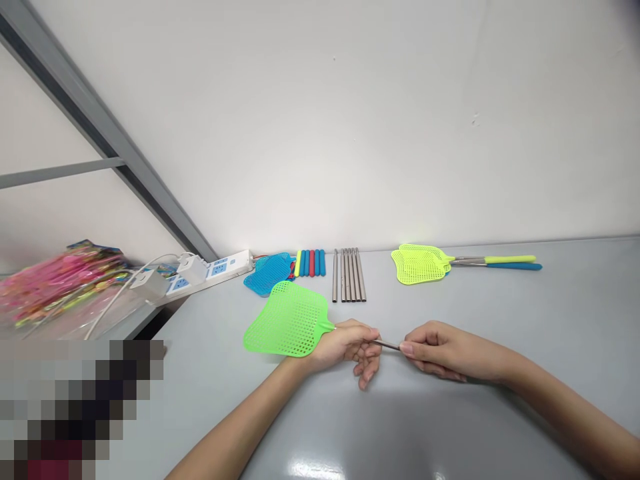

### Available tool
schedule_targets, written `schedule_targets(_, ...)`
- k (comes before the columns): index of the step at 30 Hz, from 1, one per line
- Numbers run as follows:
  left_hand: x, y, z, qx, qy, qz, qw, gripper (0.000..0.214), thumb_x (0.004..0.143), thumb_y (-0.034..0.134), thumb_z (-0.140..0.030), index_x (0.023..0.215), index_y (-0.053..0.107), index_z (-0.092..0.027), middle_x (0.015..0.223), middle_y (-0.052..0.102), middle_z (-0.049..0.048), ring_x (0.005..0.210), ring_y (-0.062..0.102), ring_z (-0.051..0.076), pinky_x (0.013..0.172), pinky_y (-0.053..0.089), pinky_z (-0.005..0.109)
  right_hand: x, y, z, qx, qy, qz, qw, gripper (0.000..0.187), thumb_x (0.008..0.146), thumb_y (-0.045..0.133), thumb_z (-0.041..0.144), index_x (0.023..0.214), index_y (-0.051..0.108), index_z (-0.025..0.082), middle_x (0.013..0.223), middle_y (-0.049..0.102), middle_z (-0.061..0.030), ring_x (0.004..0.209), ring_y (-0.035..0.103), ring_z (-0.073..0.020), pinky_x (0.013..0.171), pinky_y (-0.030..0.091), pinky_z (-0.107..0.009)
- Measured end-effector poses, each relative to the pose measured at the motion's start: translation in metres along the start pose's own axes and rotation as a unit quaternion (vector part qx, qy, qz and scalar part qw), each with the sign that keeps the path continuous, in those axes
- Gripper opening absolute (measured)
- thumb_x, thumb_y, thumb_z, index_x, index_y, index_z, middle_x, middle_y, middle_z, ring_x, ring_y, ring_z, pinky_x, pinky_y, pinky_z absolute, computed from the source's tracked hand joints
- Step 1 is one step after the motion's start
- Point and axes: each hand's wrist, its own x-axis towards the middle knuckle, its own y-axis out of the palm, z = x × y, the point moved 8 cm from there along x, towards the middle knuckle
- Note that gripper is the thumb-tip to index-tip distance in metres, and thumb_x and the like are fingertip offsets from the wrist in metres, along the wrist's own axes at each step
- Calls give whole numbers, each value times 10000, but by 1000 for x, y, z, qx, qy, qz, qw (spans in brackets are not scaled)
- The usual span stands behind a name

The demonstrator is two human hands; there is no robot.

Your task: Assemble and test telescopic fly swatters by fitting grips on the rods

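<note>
My left hand [345, 347] is closed around the neck of a green fly swatter head [287, 320], which sticks out to the left just above the grey table [500, 320]. A thin metal rod [387, 344] runs from the swatter's neck between my hands. My right hand [440, 350] pinches the rod's right end with its fingertips. Both hands hover low over the middle of the table.
Along the back edge lie blue swatter heads [269, 272], coloured handle grips [311, 263], several metal rods [349, 283], and assembled yellow swatters [420, 263] with yellow and blue handles. A white power strip [215, 270] and a pile of pink packets [55, 280] sit at left.
</note>
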Motion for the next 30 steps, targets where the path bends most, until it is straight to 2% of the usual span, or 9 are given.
schedule_targets(7,-2,-5,1,6,-4,-29,1000,357,820,378,-382,544,386,-156,472,541,16,431,472,91,494,327,225,0,-2,2,-2,1,-2,1000,404,826,431,479,569,380,172,458,316,79,361,250,-33,333,216,-161)
schedule_targets(13,-3,-7,-1,12,8,-30,999,339,838,344,-335,550,377,-160,467,534,19,431,480,99,483,319,227,-1,-4,-1,9,8,2,1000,401,826,439,470,568,389,168,453,313,80,360,246,-31,333,201,-163)
schedule_targets(20,-5,-11,0,32,-4,-55,998,351,821,372,-393,547,357,-173,449,514,3,418,468,103,485,324,235,-1,-6,-1,12,7,5,1000,417,818,436,502,575,395,166,468,317,77,365,248,-31,328,204,-160)
schedule_targets(30,-5,-14,-2,33,7,-49,998,341,843,343,-357,558,366,-171,444,507,-3,399,466,101,472,323,232,-3,-10,-4,-5,11,2,1000,398,830,425,480,589,417,163,462,324,76,363,250,-33,336,201,-168)
